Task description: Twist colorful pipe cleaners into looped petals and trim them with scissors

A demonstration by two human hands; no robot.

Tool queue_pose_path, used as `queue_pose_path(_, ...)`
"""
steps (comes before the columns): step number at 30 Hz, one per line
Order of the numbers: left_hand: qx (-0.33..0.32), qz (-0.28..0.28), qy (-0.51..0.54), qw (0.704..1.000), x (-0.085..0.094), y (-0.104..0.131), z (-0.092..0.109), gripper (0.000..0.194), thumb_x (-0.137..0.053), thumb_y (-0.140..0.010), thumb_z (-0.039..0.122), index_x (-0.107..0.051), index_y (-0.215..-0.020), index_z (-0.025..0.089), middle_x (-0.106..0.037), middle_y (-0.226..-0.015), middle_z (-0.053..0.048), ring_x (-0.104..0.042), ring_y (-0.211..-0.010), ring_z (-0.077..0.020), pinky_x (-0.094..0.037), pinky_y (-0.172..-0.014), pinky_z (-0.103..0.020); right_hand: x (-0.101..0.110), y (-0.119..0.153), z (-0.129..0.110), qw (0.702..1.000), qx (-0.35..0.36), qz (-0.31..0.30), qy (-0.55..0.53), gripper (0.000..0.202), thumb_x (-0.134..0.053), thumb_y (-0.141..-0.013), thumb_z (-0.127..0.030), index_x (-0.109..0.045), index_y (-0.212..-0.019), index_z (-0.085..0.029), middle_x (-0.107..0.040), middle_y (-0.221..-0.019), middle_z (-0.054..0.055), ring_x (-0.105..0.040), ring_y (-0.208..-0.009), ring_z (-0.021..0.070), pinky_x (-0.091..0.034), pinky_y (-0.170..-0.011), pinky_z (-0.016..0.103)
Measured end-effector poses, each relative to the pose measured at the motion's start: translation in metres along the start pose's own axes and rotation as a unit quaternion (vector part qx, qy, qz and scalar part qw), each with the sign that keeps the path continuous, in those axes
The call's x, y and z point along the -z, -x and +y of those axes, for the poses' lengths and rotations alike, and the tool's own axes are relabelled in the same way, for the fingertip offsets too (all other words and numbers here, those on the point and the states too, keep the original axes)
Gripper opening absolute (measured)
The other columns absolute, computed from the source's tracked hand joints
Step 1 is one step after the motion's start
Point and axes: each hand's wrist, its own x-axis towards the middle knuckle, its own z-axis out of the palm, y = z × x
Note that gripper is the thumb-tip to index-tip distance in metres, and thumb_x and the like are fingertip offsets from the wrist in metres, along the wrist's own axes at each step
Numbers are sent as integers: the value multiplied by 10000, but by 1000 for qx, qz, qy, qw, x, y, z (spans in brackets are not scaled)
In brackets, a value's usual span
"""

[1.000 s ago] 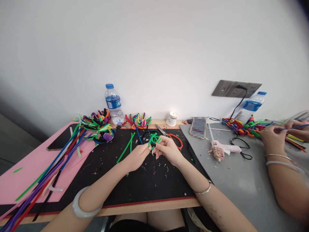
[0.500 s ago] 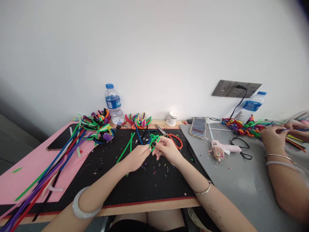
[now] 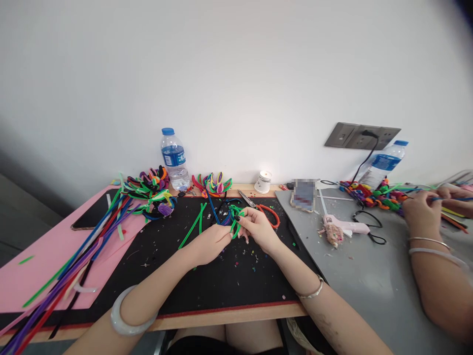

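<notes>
Both hands meet over the black mat [image 3: 158,276], closed on a green pipe cleaner [image 3: 234,228] bent into loops. My left hand [image 3: 212,242] pinches it from the left side. My right hand [image 3: 257,228], with dark nails, grips it between thumb and fingers from the right. Just behind the fingers lies a tangle of green and blue pipe cleaners, partly hidden by the hands. Two loose green pipe cleaners [image 3: 192,225] rest on the mat left of my hands. Orange-handled scissors [image 3: 271,215] lie just behind my right hand.
Pipe-cleaner bunches [image 3: 148,182] and a water bottle [image 3: 173,160] stand at the back left; long pipe cleaners cross a pink sheet [image 3: 22,281]. A paper cup [image 3: 263,182] is by the wall. Right are a pink glue gun [image 3: 347,225] and a co-worker's hands [image 3: 423,214].
My hands have shifted slightly, and the green pipe cleaner between them now sits a little lower and at a different angle. The co-worker's near hand has moved slightly right.
</notes>
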Motion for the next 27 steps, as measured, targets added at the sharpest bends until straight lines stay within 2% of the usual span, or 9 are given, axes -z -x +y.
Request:
queue_pose_path(4, 1, -16, -18, 1000, 0, 0, 0, 298, -276, -862, 254, -467, -650, 168, -506, -634, 6, -448, -590, -137, -326, -596, -249, 2, 0, 1, 998, -3, 34, 50, 223, -546, -759, -380, -456, -746, -176, -510, -411, -69, -351, -284, 47, -249, -289, 142)
queue_pose_path(9, 3, 12, -36, 999, -2, -1, -1, 283, -254, -878, 259, -407, -652, 181, -463, -609, 18, -440, -573, -136, -314, -576, -255, 4, -1, 1, 994, 30, 84, 67, 248, -570, -739, -362, -442, -645, -171, -434, -387, -83, -334, -327, 37, -235, -343, 148)
queue_pose_path(14, 1, 38, -30, 999, 1, -1, 2, 268, -260, -885, 308, -454, -751, 182, -526, -725, -6, -490, -678, -159, -352, -639, -270, 4, -1, 0, 991, 36, 124, 43, 262, -558, -748, -387, -427, -652, -181, -514, -414, -62, -355, -296, 45, -250, -296, 147)
queue_pose_path(19, 13, 48, -44, 998, -2, -3, -2, 266, -301, -871, 391, -434, -765, 187, -496, -727, -5, -484, -682, -168, -359, -628, -281, 2, 0, -1, 992, 40, 122, -8, 256, -570, -743, -372, -418, -665, -182, -576, -462, -35, -452, -312, 69, -360, -311, 163)
queue_pose_path(27, -3, 114, -58, 992, 0, -8, -9, 267, -331, -878, 298, -398, -646, 184, -446, -638, 15, -443, -615, -137, -326, -587, -251, 2, 0, -2, 992, 32, 117, -27, 258, -581, -738, -366, -416, -663, -183, -602, -485, -18, -491, -326, 82, -405, -326, 177)
